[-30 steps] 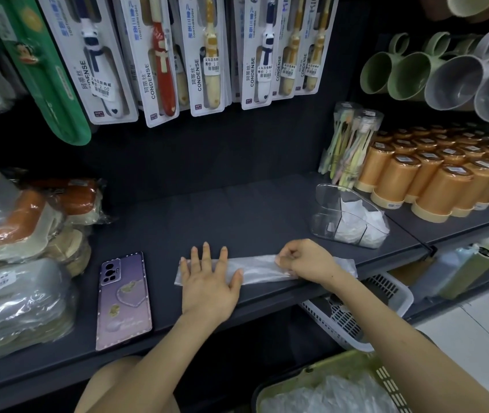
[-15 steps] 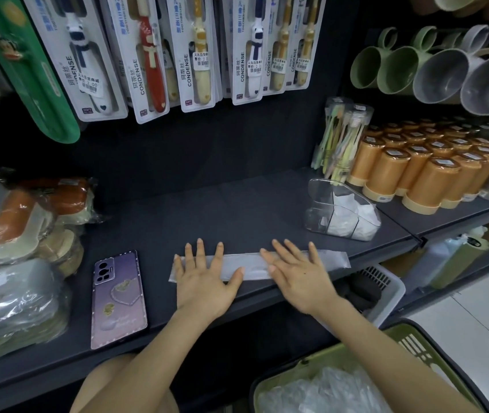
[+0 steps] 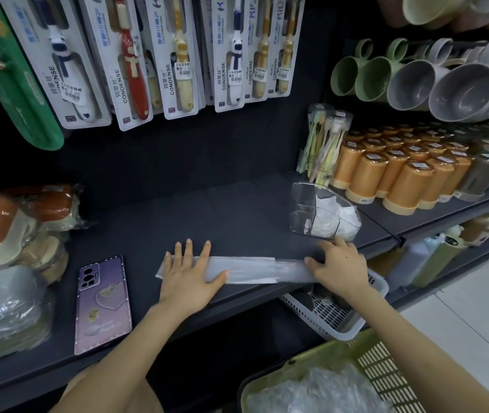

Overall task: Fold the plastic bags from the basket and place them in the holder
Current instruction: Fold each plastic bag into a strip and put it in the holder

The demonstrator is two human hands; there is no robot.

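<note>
Right fingers (image 3: 315, 262) farther right, atop bag (image 3: 252, 270)

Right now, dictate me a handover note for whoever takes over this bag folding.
The left hand lies flat on the left end of the bag on the shelf.
The right hand presses flat on its right end.
Done: bag folded into a long strip; folded bags sit in the holder.
Left: fold the strip short, put it in the holder, then do the loose bags in the basket.
</note>
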